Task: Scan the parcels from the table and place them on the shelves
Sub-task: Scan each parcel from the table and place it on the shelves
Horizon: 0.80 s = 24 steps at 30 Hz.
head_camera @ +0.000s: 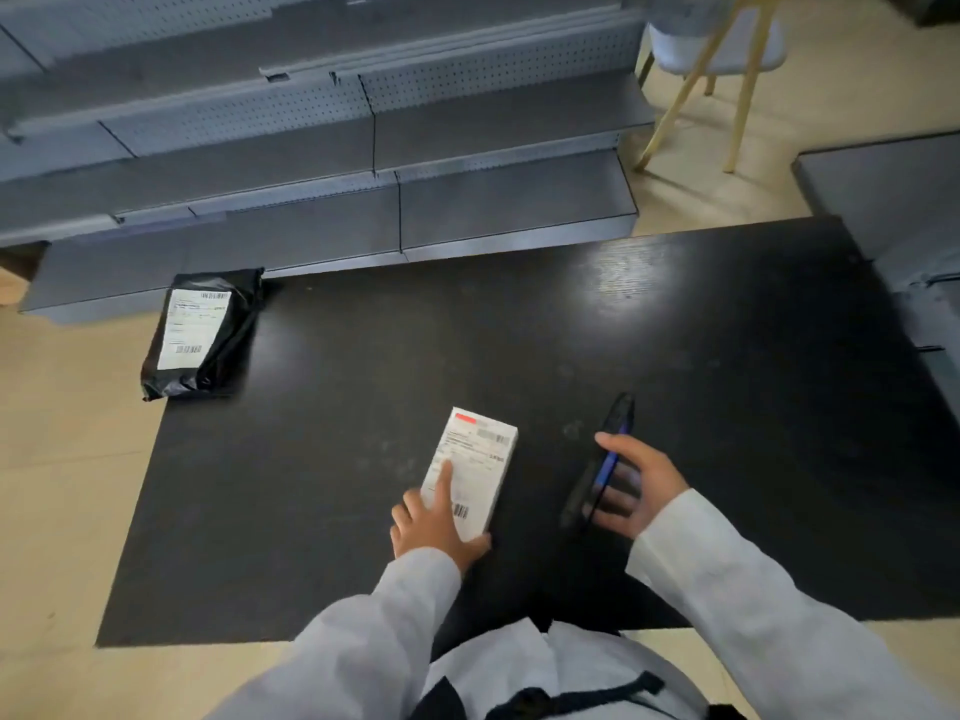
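A small white box [470, 472] lies flat on the black table [363, 407], near the table's front edge and about midway along it, label side up with a red strip at its far end and barcodes on the label. The left hand [434, 524] grips the box at its near end: one finger lies straight along the label, the thumb sits at the near right corner, and the other fingers curl at the left side.

Just right of the box, the right hand [636, 488] holds a slim dark scanner [605, 459] with a blue side. The fingers wrap loosely under it and the thumb reaches over its top; the scanner's far tip points away from the person, toward the table's middle. Whether its near end touches the table I cannot tell.

A black bag parcel [205, 335] with a white label rests on the table's far left corner, hanging partly over the left edge, well apart from the box.

Beyond the table's far edge stand grey metal shelves [467, 210] with pegboard backs. A chair [717, 49] with pale wooden legs stands past the table's far right corner. Both arms wear pale grey sleeves [727, 589].
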Each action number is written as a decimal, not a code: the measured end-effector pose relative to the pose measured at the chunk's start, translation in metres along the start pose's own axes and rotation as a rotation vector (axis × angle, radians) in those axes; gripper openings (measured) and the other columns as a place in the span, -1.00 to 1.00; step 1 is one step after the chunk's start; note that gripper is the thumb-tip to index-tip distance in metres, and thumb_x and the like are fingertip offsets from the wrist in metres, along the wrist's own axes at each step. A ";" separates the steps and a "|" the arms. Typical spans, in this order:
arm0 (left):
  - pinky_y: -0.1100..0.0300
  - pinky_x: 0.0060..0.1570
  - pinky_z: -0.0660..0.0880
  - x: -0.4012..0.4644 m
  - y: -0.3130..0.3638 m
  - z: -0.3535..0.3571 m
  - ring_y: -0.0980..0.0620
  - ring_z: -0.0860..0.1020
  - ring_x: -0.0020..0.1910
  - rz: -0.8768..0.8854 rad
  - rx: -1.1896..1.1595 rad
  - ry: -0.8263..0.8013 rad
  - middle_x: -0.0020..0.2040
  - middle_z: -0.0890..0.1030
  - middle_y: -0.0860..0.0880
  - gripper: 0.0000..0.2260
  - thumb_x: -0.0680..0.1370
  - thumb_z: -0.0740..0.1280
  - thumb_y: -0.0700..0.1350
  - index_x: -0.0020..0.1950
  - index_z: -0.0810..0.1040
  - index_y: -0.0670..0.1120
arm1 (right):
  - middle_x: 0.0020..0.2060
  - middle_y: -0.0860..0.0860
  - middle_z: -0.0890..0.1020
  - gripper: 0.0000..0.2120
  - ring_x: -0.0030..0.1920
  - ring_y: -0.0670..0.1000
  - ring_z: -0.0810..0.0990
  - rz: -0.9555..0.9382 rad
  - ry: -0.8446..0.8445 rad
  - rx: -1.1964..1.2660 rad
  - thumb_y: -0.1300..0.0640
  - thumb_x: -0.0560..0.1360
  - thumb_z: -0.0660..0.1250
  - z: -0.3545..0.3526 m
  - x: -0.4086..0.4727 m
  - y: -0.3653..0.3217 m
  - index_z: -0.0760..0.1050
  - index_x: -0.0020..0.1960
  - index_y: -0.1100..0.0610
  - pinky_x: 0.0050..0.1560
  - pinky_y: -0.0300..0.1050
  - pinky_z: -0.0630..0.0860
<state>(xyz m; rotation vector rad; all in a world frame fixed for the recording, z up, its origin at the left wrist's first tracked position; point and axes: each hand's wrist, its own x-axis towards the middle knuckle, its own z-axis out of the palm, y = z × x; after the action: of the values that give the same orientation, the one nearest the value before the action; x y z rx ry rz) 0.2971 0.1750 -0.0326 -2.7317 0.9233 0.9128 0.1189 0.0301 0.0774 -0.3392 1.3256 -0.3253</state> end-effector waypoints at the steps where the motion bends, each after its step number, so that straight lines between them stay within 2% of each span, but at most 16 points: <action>1: -0.01 0.38 0.25 -0.012 0.007 0.009 -0.14 0.25 0.35 0.045 0.035 -0.029 0.37 0.20 -0.07 -0.01 0.35 0.39 0.33 0.53 -0.25 0.28 | -0.20 0.09 0.64 -0.89 -0.23 0.10 0.60 0.023 -0.009 -0.004 0.15 0.47 0.44 -0.012 0.000 0.001 0.57 -0.02 0.12 -0.25 0.01 0.53; 3: -0.01 0.41 0.22 -0.030 0.017 0.024 -0.13 0.21 0.39 0.161 0.098 -0.069 0.41 0.16 -0.04 -0.02 0.37 0.40 0.29 0.53 -0.24 0.29 | -0.17 0.10 0.64 -0.88 -0.20 0.12 0.61 0.074 -0.013 -0.011 0.13 0.47 0.44 -0.038 0.000 0.008 0.55 -0.03 0.11 -0.20 0.04 0.57; 6: -0.04 0.49 0.05 -0.045 0.028 0.037 -0.12 0.10 0.50 0.340 0.192 -0.060 0.53 0.08 0.00 -0.07 0.39 0.41 0.22 0.49 -0.24 0.38 | -0.14 0.11 0.65 -0.79 -0.19 0.14 0.62 0.134 -0.013 -0.038 0.10 0.46 0.46 -0.075 -0.002 0.018 0.54 0.05 0.11 -0.20 0.03 0.59; 9: -0.09 0.51 -0.05 -0.045 0.031 0.042 -0.10 0.02 0.55 0.372 0.206 -0.046 0.57 0.03 0.05 -0.05 0.36 0.43 0.22 0.46 -0.24 0.41 | -0.09 0.13 0.66 -0.70 -0.18 0.15 0.64 0.153 0.010 -0.057 0.09 0.44 0.48 -0.099 -0.008 0.025 0.54 0.13 0.10 -0.27 -0.03 0.56; 13: -0.11 0.51 0.02 -0.029 0.025 0.032 -0.08 0.04 0.56 0.290 0.112 -0.050 0.58 0.05 0.07 0.07 0.25 0.52 0.25 0.55 -0.13 0.24 | -0.02 0.17 0.66 -0.70 -0.13 0.19 0.65 0.145 0.023 -0.046 0.07 0.44 0.47 -0.110 -0.023 0.030 0.55 0.14 0.13 -0.28 0.03 0.58; 17: -0.07 0.52 0.12 -0.005 0.021 0.015 -0.05 0.07 0.56 0.387 0.119 -0.084 0.58 0.09 0.05 0.07 0.23 0.57 0.19 0.56 -0.02 0.16 | 0.00 0.20 0.62 -0.80 -0.10 0.22 0.60 0.151 0.022 -0.047 0.04 0.48 0.43 -0.108 -0.041 0.031 0.54 -0.02 0.16 -0.01 0.25 0.58; 19: -0.02 0.53 0.13 0.005 0.022 0.006 -0.05 0.09 0.56 0.450 0.112 -0.121 0.58 0.08 0.05 0.06 0.23 0.59 0.12 0.57 0.02 0.15 | 0.01 0.22 0.62 -0.73 -0.06 0.25 0.61 0.155 0.035 -0.058 0.00 0.48 0.43 -0.103 -0.049 0.034 0.54 0.01 0.19 0.01 0.25 0.58; 22: 0.07 0.50 0.20 0.019 0.023 -0.002 -0.05 0.15 0.54 0.526 0.024 -0.199 0.57 0.07 0.04 0.07 0.20 0.64 0.00 0.57 0.08 0.12 | 0.13 0.28 0.61 -0.50 0.07 0.29 0.61 0.177 0.051 -0.060 -0.10 0.46 0.42 -0.093 -0.056 0.042 0.50 0.21 0.24 -0.13 0.18 0.60; 24: 0.08 0.47 0.25 0.027 0.022 -0.003 -0.05 0.21 0.51 0.572 -0.011 -0.233 0.54 0.11 0.03 0.09 0.17 0.65 -0.01 0.56 0.11 0.11 | 0.17 0.30 0.61 -0.43 0.11 0.29 0.62 0.189 0.056 -0.059 -0.15 0.45 0.40 -0.086 -0.058 0.051 0.50 0.26 0.25 -0.15 0.14 0.62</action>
<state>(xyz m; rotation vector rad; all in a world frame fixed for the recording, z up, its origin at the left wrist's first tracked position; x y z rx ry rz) 0.3026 0.1430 -0.0443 -2.3202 1.6817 1.2825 0.0249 0.0962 0.0895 -0.2535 1.4132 -0.1382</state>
